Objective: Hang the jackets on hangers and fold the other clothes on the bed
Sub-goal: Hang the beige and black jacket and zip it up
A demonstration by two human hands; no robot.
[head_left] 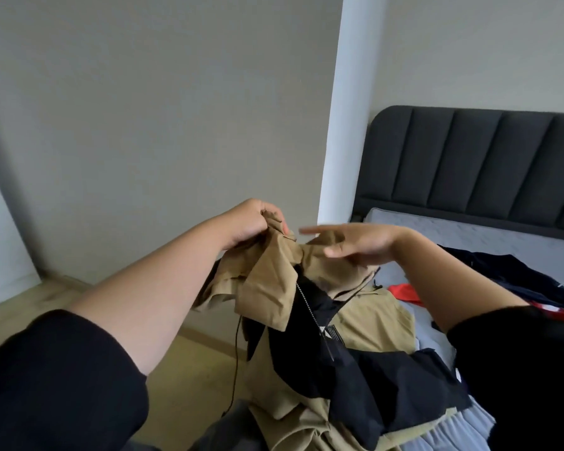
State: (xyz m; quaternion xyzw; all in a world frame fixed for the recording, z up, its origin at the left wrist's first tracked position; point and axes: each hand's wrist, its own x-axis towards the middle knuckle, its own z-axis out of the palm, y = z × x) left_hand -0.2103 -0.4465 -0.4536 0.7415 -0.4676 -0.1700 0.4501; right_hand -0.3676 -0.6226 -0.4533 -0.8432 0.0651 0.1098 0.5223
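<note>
The person holds a tan and black jacket (pixel 372 317) up in front of the chest, at the near corner of the bed (pixel 469 232). The top of the jacket is raised in the air while its lower part sags down and lies bunched on the edge of the mattress.

The left hand (pixel 253 224) grips a bunch of the tan cloth at the top of the jacket. Its fingers (pixel 267 212) are curled tightly round the fabric, and the thumb presses on it from the near side. The right hand (pixel 358 242) is just beside it, to the right, held flat above the same tan cloth. Its fingers (pixel 319 230) are stretched out straight and point toward the left hand, with nothing clasped in them. Whether the palm touches the cloth below cannot be told.

The jacket is open at the front. A zipper (pixel 310 310) runs down the edge of a black panel, and a thin black cord (pixel 236 369) hangs from the jacket toward the floor (pixel 192 385). Both forearms are bare, coming out of black sleeves (pixel 62 385).

Farther back on the grey mattress lies a dark garment (pixel 502 275), spread out and crumpled, with a red garment (pixel 404 292) showing beside it, partly behind the right forearm. A dark padded headboard (pixel 469 164) stands at the far end of the bed against a pale wall (pixel 144 125).
</note>
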